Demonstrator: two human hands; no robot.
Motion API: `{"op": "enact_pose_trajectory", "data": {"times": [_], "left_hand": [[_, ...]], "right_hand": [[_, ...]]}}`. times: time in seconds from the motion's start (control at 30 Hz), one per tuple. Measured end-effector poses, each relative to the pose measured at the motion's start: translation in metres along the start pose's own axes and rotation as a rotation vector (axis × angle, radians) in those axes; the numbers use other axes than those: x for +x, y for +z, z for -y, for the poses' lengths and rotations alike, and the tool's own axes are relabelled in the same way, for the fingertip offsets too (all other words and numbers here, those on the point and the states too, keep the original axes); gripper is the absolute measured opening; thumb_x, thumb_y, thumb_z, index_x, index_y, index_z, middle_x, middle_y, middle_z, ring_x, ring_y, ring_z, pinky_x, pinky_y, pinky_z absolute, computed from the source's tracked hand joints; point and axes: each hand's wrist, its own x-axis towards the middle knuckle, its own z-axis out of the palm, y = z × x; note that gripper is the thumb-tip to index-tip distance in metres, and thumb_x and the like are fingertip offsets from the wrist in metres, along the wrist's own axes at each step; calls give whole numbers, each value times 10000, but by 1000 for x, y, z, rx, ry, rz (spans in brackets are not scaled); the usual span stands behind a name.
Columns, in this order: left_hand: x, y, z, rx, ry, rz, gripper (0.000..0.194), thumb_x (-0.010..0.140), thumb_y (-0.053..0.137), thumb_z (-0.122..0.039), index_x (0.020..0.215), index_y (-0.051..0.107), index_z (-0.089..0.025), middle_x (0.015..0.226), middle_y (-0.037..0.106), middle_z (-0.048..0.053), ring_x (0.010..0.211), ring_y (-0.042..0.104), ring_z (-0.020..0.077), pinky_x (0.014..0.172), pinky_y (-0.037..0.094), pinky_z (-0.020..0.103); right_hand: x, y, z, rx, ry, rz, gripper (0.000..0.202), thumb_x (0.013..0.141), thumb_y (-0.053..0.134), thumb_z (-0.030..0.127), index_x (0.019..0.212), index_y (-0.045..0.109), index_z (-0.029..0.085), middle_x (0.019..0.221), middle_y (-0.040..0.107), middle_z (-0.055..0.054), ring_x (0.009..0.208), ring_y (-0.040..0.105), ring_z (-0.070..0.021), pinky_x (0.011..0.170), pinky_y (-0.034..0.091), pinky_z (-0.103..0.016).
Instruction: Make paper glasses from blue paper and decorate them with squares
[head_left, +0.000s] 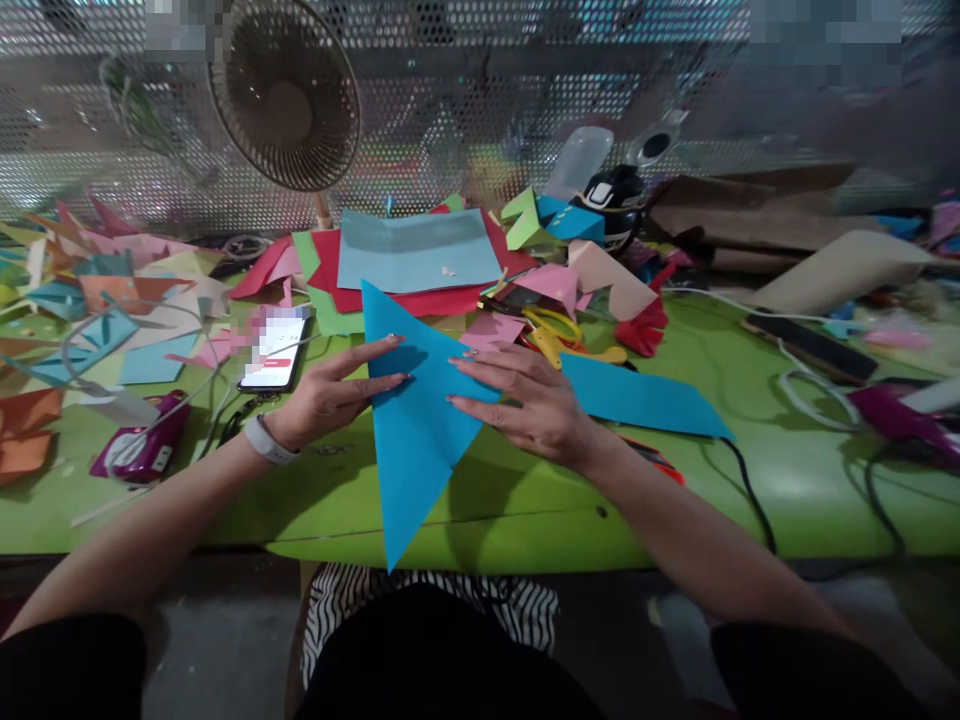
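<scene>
A sheet of blue paper [420,430], folded into a triangle, is between my hands above the table's front edge. Its lower tip points towards me. My left hand [322,398] holds the left edge, two fingers stretched over the top face and the thumb out of sight. On the right edge, my right hand [532,400] has its fingers spread across the paper; its thumb is hidden too. A shadow falls on the table beneath the paper's right side. Beyond my right hand lies another blue paper strip [652,395], next to yellow-handled scissors [551,335].
Stacked red and pale-blue sheets [416,250] lie behind the triangle. On the left are a lit phone [274,350], a purple device [142,440] with cables, and many paper pieces. A fan [289,100] stands at the back. A dark bar-shaped object [814,348] lies right.
</scene>
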Motion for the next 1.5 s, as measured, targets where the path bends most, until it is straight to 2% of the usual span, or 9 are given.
{"op": "enact_pose_trajectory", "data": {"times": [0.2, 0.37, 0.53, 0.73, 1.0, 1.2, 1.3, 1.4, 1.5], "left_hand": [[-3, -3, 0, 175, 96, 190, 604, 936, 530, -72, 1492, 461, -298, 1638, 340, 99, 1487, 381, 277, 1159, 462, 510], [-6, 3, -15, 472, -20, 437, 755, 888, 584, -96, 1579, 330, -265, 1664, 258, 114, 1547, 219, 324, 1246, 264, 564], [-17, 9, -7, 462, -92, 607, 761, 952, 486, -92, 1622, 191, -300, 1687, 167, 76, 1564, 128, 285, 1270, 180, 526], [-16, 0, -8, 140, -93, 746, 784, 977, 512, -566, 1623, 180, -269, 1679, 143, 100, 1557, 127, 323, 1264, 116, 576], [-20, 27, -25, 223, -143, 660, 784, 958, 461, -671, 1581, 338, -211, 1658, 238, 154, 1543, 212, 339, 1260, 221, 546], [-26, 47, -37, 317, -250, 544, 753, 958, 443, -682, 1561, 372, -235, 1645, 293, 154, 1525, 278, 348, 1218, 312, 579], [-26, 52, -36, 344, -270, 512, 692, 1016, 379, -595, 1539, 397, -142, 1623, 327, 193, 1514, 305, 342, 1211, 337, 561], [-27, 51, -28, 336, -237, 484, 575, 1066, 301, -389, 1534, 370, -61, 1597, 373, 210, 1497, 355, 286, 1213, 370, 476], [-30, 48, -18, 323, -189, 487, 517, 1056, 290, -274, 1521, 399, -76, 1589, 398, 190, 1488, 378, 262, 1211, 378, 445]], "right_hand": [[-7, 17, -2, 43, -9, 31, 504, 942, 506, 61, 1333, 636, 353, 1481, 579, 0, 1382, 507, -214, 1126, 476, -501], [-11, 27, -7, -16, 19, 37, 410, 968, 510, 122, 1279, 678, 331, 1432, 624, -24, 1352, 534, -218, 1123, 460, -529], [-15, 36, -7, 7, 34, 140, 357, 949, 545, 139, 1221, 712, 298, 1394, 653, -48, 1309, 574, -231, 1126, 438, -562], [-24, 53, -13, 69, 14, 237, 338, 909, 574, 96, 1149, 751, 254, 1328, 693, -97, 1271, 607, -242, 1055, 507, -527], [-18, 46, -19, 63, 175, 258, 426, 935, 515, 35, 1163, 750, 307, 1463, 595, -48, 1418, 476, -224, 1125, 458, -525], [-10, 39, -2, 75, 313, 142, 392, 991, 497, 144, 1335, 658, 241, 1464, 587, -97, 1393, 509, -251, 1135, 452, -539], [-8, 41, 25, 162, 210, 273, 428, 1039, 483, 325, 1426, 570, 163, 1460, 586, -134, 1396, 509, -222, 1157, 443, -453], [-10, 46, 50, 139, 123, 447, 719, 1001, 465, 571, 1454, 499, 14, 1515, 482, -250, 1446, 439, -315, 1178, 396, -504], [-14, 51, 63, 109, 118, 567, 900, 943, 463, 693, 1497, 423, -16, 1568, 371, -290, 1490, 353, -359, 1210, 316, -543]]}}
